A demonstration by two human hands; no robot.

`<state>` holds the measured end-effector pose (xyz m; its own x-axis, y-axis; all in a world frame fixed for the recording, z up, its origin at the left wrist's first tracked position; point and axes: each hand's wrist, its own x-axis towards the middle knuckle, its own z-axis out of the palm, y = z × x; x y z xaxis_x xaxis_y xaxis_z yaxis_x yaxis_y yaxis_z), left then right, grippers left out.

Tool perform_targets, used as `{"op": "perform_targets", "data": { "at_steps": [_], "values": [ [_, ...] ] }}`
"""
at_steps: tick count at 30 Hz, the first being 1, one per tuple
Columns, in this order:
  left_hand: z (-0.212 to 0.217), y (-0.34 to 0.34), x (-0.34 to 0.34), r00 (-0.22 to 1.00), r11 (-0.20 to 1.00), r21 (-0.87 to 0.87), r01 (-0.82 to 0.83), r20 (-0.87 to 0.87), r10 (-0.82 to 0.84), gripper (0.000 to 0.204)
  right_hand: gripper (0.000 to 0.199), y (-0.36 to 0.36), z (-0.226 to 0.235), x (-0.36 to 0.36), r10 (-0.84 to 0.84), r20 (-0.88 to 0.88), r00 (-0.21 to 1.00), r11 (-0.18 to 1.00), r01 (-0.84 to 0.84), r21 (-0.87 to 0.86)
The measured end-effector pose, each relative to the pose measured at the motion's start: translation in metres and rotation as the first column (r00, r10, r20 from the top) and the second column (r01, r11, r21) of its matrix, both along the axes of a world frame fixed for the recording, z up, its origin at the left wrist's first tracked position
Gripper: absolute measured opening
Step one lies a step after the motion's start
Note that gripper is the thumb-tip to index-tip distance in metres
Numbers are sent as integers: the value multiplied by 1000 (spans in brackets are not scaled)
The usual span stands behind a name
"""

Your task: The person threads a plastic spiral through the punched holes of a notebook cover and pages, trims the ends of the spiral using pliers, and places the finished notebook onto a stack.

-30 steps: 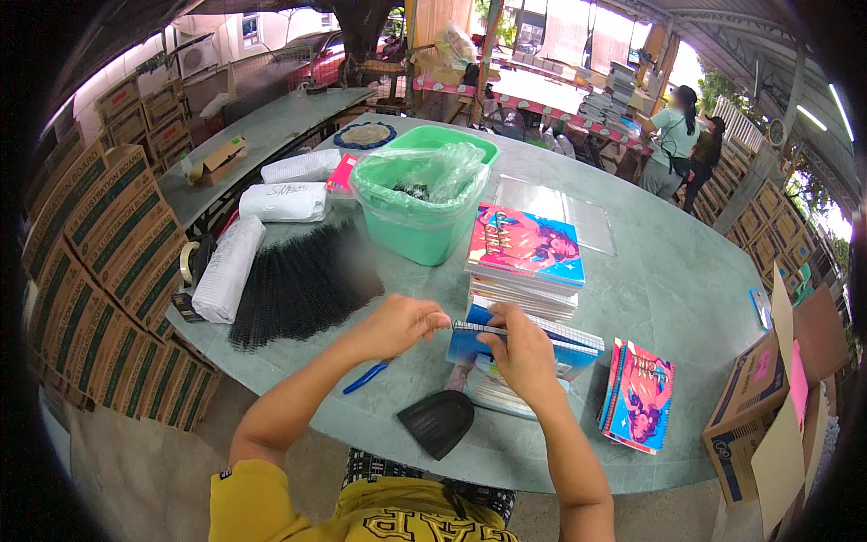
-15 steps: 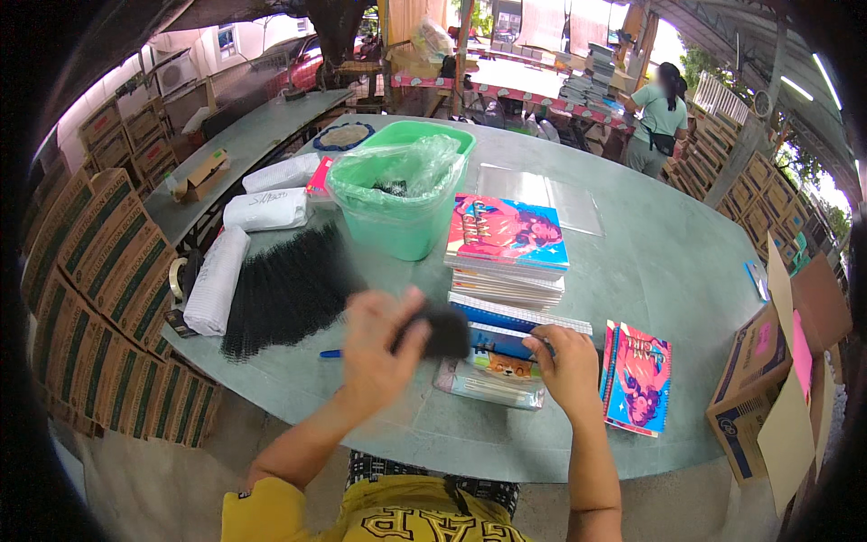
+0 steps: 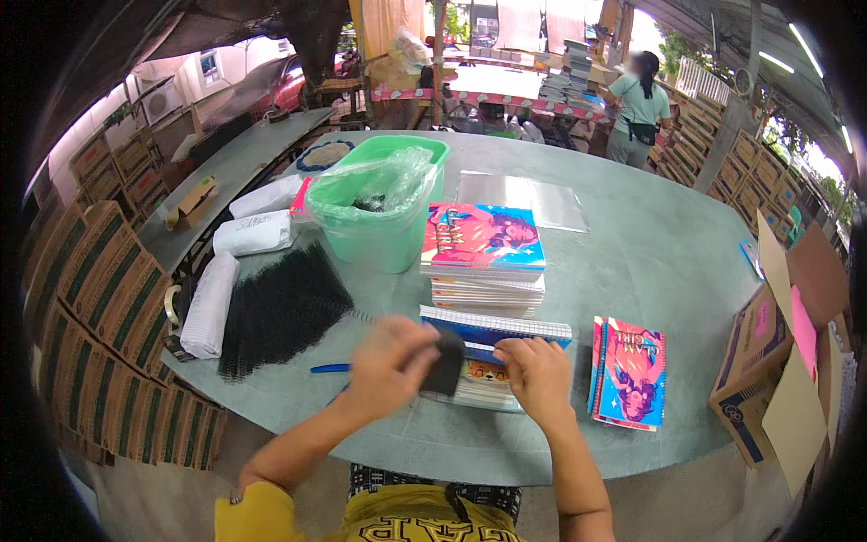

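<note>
White rolled bundles [image 3: 209, 305] are lying at the table's left edge, just beside a spread of black mesh sleeves [image 3: 280, 309], and a blue pen [image 3: 330, 368] is resting near the front of that spread. The left hand [image 3: 386, 366], motion-blurred, is closing its fingers on a dark flat piece [image 3: 447, 363] over the spiral notebook [image 3: 492, 354]. The right hand [image 3: 535, 377] is pressing on that notebook's front, fingers together and curled. Behind it a stack of colourful books [image 3: 484, 257] is sitting beside a green bin [image 3: 379, 237]. Further right, another pink book [image 3: 629, 370] is lying flat, near an open cardboard box [image 3: 784, 352].
</note>
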<state>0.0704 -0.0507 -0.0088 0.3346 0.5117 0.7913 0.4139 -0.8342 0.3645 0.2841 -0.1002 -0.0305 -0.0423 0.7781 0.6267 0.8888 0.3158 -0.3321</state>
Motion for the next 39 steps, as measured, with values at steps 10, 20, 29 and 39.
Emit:
{"op": "perform_targets", "data": {
  "at_steps": [10, 20, 29, 39],
  "values": [
    [21, 5, 1, 923, 984, 2, -180, 346, 169, 30, 7, -4, 1, -7, 6, 6, 1000, 1000, -6, 19],
    [-13, 2, 26, 975, 989, -136, 63, -203, -90, 27, 14, -3, 16, 3, 36, 17, 999, 999, -36, -12],
    [11, 2, 42, 996, 985, -144, 93, 13, -92, 31, 17, -6, -29, 41, 111, -894, 434, 927, -371, -65],
    [12, -4, 43, 976, 968, -184, 171, -104, -192, 28, 18, -7, -32, 32, 29, -925, 379, 948, -305, -95]
  ]
}}
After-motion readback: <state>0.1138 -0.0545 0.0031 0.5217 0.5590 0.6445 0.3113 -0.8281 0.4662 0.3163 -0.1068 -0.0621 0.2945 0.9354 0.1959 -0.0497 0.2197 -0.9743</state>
